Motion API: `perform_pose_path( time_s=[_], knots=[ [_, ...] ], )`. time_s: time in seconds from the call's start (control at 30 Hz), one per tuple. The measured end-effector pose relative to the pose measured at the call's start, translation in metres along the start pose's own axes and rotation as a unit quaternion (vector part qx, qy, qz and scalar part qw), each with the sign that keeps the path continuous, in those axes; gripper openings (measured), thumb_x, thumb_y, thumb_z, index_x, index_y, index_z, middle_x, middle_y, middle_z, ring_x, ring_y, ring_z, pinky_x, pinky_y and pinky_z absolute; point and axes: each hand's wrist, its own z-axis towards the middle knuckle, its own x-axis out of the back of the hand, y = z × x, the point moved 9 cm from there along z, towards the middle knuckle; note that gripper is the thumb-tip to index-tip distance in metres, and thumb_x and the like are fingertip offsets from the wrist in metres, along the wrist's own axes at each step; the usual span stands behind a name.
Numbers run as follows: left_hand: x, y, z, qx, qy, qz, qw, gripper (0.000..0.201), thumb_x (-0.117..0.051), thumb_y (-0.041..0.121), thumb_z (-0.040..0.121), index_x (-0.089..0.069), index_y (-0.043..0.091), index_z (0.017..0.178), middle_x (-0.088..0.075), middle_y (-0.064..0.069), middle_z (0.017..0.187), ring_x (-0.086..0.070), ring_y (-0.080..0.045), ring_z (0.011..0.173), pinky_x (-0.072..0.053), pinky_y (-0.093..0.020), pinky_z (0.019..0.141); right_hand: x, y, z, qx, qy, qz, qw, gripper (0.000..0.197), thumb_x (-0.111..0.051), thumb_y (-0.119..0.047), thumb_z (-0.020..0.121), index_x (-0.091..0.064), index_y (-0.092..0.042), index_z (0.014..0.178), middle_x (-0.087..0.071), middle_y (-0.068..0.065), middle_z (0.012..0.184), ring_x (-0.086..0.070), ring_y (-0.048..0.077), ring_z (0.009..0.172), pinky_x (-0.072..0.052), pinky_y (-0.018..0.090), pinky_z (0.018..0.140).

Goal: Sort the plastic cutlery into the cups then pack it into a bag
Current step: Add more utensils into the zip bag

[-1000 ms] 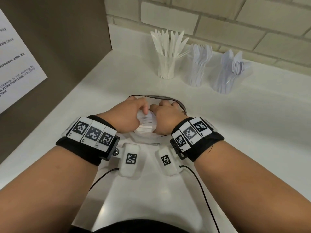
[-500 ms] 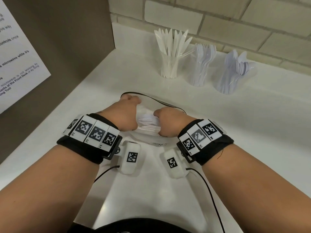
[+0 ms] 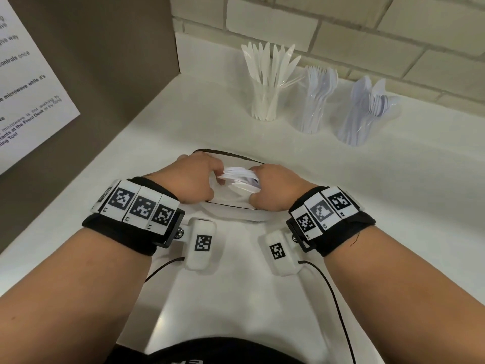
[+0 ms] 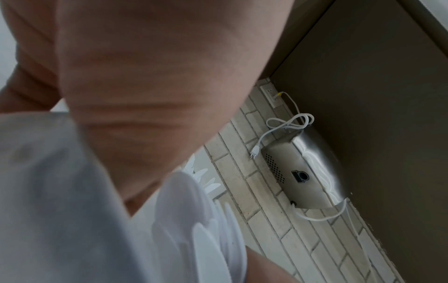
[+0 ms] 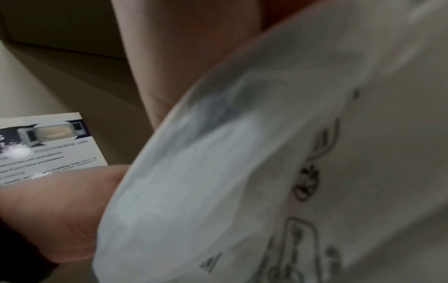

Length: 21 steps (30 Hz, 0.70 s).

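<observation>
A clear plastic bag (image 3: 231,208) with a dark-lined mouth lies on the white counter in front of me. A bundle of white plastic spoons (image 3: 240,177) sits in its mouth between both hands. My left hand (image 3: 194,177) grips the bag's left edge, its fingertips at the spoons. My right hand (image 3: 273,185) curls round the bag's right side and the bundle. The left wrist view shows the spoon bowls (image 4: 194,220) under my palm. In the right wrist view the printed bag film (image 5: 290,172) is blurred, with my thumb (image 5: 60,210) against it.
Three clear cups stand at the back by the brick wall: knives (image 3: 265,101), forks (image 3: 313,106) and spoons (image 3: 359,119). A brown side panel with a microwave notice (image 3: 26,88) closes the left. A steel appliance (image 4: 303,172) with a cord shows in the left wrist view.
My hands have drawn slightly apart, and more of the white spoon bundle shows between them. The cups have not moved.
</observation>
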Motion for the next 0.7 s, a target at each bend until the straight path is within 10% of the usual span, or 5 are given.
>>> perform_pose_path(
  time_s=[0.13,0.53,0.63,0.7],
  knots=[
    [-0.01,0.001,0.0,0.012,-0.039,0.046,0.998,0.035,-0.06,0.021,0.084,-0.061,0.029,0.118,-0.021,0.004,0.153,-0.026,-0.03,0.133,-0.033,-0.034,0.106,-0.004,-0.003,-0.005,0.016,-0.013,-0.009,1.0,0.02,-0.066,-0.024,0.079,-0.047,-0.022,0.085,-0.052,-0.005,0.084,-0.051,0.019,0.079,-0.037,0.025,0.063],
    [0.003,0.008,-0.008,0.036,-0.022,0.089,0.995,0.016,-0.061,0.03,0.086,-0.072,0.036,0.096,-0.018,0.005,0.153,-0.02,-0.025,0.133,-0.036,-0.038,0.107,0.037,0.005,-0.028,0.047,0.097,0.166,0.98,0.018,-0.072,-0.022,0.081,-0.055,-0.027,0.078,-0.057,-0.013,0.071,-0.055,0.011,0.068,-0.039,0.009,0.057],
    [0.003,0.009,-0.011,0.044,-0.016,0.099,0.994,0.014,-0.063,0.03,0.085,-0.073,0.033,0.094,-0.021,0.006,0.151,-0.021,-0.023,0.132,-0.038,-0.039,0.105,0.049,0.017,-0.034,0.043,0.159,0.345,0.924,0.007,-0.072,-0.019,0.08,-0.067,-0.014,0.08,-0.072,-0.001,0.078,-0.068,0.017,0.077,-0.053,0.021,0.08],
    [0.004,0.008,-0.012,0.057,-0.006,0.12,0.991,0.017,-0.063,0.029,0.084,-0.074,0.027,0.097,-0.025,0.004,0.148,-0.022,-0.023,0.13,-0.041,-0.038,0.103,0.062,0.023,-0.041,0.072,0.227,0.505,0.829,0.007,-0.065,-0.002,0.084,-0.067,-0.006,0.078,-0.072,0.007,0.074,-0.071,0.025,0.074,-0.057,0.037,0.081]
  ],
)
